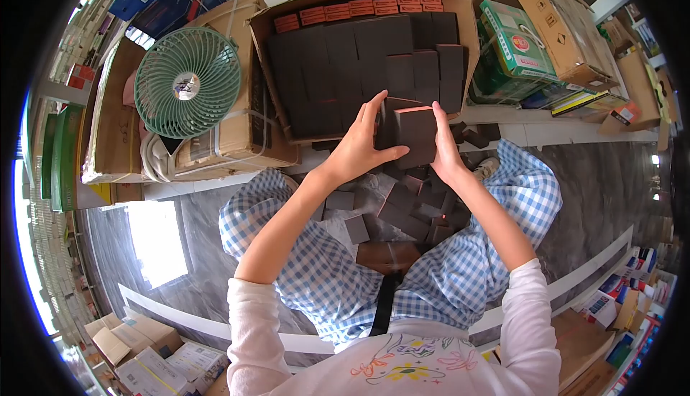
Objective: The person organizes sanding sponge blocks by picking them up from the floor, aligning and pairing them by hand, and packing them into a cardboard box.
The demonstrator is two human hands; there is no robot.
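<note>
Between my two hands are small black boxes (415, 137), held side by side near the front edge of the large cardboard box. My left hand (359, 141) grips them from the left, its thumb across the near face. On the other side, my right hand (447, 146) presses with its fingers along their right edge. The large cardboard box (471, 37) holds rows of black boxes (338, 58), with orange-labelled ends (359, 8) along the back. Loose black boxes (406, 209) lie in a pile on the floor between my legs.
A green fan (187, 83) stands on a carton (230, 137) at the left. Green packages (514, 44) and an open-topped carton (564, 33) sit at the right. More cartons (133, 335) are at the lower left, and a stocked shelf (625, 302) is at the lower right.
</note>
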